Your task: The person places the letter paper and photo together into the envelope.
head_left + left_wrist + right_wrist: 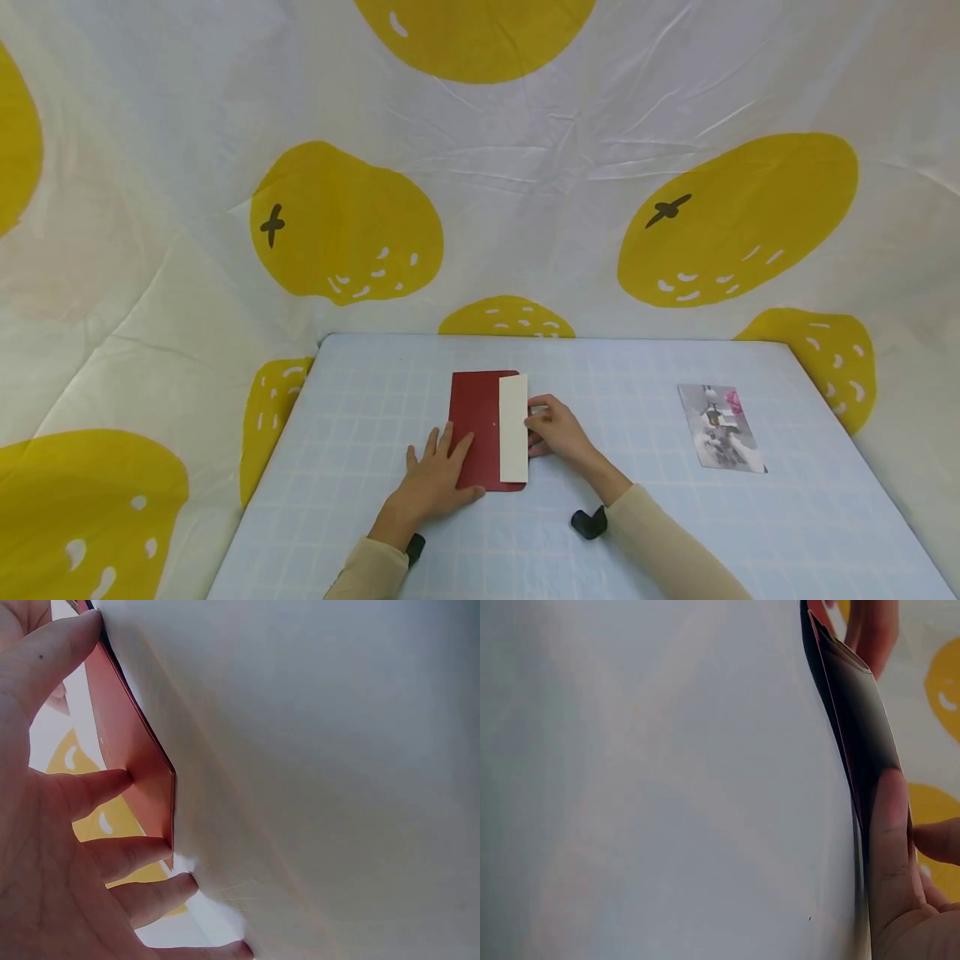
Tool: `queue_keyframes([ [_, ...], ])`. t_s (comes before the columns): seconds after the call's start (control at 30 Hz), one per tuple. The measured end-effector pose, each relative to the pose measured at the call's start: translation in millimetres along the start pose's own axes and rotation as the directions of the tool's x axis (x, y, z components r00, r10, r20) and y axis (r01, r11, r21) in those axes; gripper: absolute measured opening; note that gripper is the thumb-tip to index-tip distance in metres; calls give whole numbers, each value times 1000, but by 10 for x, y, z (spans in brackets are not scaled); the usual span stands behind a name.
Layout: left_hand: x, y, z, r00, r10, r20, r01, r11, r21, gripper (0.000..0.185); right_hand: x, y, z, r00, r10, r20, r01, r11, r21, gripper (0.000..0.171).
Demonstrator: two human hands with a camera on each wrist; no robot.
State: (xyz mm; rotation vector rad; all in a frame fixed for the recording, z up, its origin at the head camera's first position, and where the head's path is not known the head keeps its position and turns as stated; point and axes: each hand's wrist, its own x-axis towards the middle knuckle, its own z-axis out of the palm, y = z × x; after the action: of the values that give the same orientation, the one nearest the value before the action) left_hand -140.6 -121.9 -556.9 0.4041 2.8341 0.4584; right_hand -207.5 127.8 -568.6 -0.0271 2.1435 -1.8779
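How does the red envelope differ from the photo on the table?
The red envelope is plain dark red with a cream flap along its right side; the photo is a printed picture in greys with a pink spot. The envelope lies near the middle, square to the table, under the left hand and held at its right edge by the right hand; the photo lies apart to the right, slightly turned, untouched. Both lie flat on the table.

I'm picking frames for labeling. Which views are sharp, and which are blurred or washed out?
Head view: evenly lit, sharp; the red envelope and both hands read clearly. Left wrist view: table surface fills the frame, pale and blurred. Right wrist view: same, with the envelope edge dark and soft.
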Motion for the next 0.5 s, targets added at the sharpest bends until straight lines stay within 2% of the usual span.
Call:
queue_keyframes([
  [0.23,7,0,-6,1000,1,7,-1,1000,-1,95,20,-27,27,999,35,-1,-35,999,-3,34],
  [0.5,15,-11,-11,1000,10,9,-10,1000,-2,93,53,-37,72,1000,28,-1,-28,1000,-15,33],
])
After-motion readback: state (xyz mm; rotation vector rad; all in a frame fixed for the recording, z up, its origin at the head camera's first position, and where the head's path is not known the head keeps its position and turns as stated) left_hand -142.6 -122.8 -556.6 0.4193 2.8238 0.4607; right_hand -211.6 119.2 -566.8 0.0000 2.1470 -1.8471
